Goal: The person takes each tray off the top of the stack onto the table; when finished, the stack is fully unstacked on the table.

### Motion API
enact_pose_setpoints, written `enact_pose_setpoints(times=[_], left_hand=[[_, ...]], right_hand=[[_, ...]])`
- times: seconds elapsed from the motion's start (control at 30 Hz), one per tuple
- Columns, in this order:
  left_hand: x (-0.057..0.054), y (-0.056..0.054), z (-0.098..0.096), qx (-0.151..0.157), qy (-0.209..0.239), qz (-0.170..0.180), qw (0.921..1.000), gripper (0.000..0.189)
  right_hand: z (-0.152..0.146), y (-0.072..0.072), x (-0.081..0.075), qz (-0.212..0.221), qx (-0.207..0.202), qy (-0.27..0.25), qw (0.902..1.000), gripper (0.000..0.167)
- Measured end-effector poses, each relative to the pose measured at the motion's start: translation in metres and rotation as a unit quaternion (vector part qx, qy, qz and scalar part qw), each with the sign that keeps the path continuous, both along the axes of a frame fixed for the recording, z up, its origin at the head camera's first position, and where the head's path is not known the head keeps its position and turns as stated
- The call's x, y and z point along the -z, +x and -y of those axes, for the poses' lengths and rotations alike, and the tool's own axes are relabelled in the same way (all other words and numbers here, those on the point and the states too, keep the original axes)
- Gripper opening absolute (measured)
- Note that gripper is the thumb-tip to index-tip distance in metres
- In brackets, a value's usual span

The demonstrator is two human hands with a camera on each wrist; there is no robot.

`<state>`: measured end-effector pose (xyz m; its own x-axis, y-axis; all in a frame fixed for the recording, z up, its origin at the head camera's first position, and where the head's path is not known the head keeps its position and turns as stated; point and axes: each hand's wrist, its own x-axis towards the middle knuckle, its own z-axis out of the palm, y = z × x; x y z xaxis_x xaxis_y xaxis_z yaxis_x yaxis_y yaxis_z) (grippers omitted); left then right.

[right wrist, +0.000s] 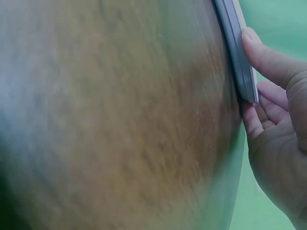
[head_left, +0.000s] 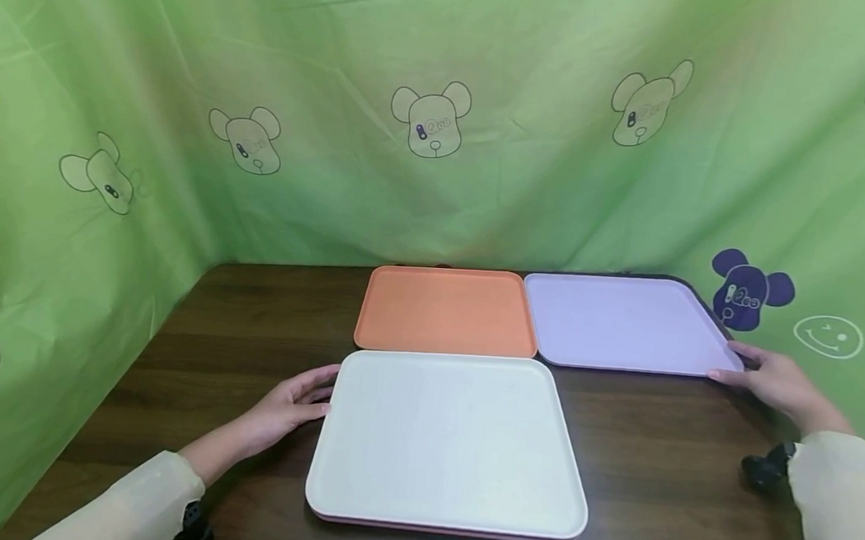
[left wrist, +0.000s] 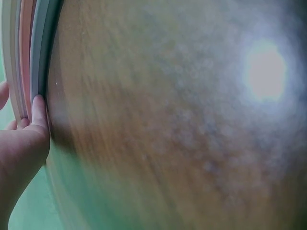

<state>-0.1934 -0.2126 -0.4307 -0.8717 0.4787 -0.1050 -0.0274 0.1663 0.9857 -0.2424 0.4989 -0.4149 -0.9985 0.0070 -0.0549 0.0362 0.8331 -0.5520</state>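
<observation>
While head view shows a white tray [head_left: 451, 445], left wrist reveals stacked rims [left wrist: 26, 57].

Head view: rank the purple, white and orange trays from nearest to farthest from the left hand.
1. White tray, just right of the left hand.
2. Orange tray, beyond the white one.
3. Purple tray, right of the orange.

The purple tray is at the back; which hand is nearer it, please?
Right: the right hand holds the purple tray at its near right corner; the left hand is left of it, beside the white tray.
</observation>
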Motion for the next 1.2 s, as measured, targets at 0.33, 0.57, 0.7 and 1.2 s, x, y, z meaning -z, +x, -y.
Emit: enact_pose_setpoints(times=[0.33, 0.57, 0.7, 1.2], left_hand=[[0.001, -0.001, 0.001, 0.0, 0.0, 0.002, 1.0, 0.067], [0.002, -0.002, 0.001, 0.003, 0.004, 0.001, 1.0, 0.066], [0.002, -0.003, 0.002, 0.002, 0.005, 0.001, 1.0, 0.067], [0.002, -0.003, 0.0, 0.0, 0.008, 0.003, 1.0, 0.066]], right_hand=[[0.004, -0.01, 0.006, -0.001, 0.01, -0.022, 0.9997, 0.086], [0.005, -0.016, 0.009, -0.01, 0.025, -0.04, 0.9988, 0.086], [0.006, -0.017, 0.008, -0.01, 0.029, -0.049, 0.9983, 0.086], [0.007, -0.009, 0.0, -0.033, 0.019, -0.045, 0.9983, 0.085]])
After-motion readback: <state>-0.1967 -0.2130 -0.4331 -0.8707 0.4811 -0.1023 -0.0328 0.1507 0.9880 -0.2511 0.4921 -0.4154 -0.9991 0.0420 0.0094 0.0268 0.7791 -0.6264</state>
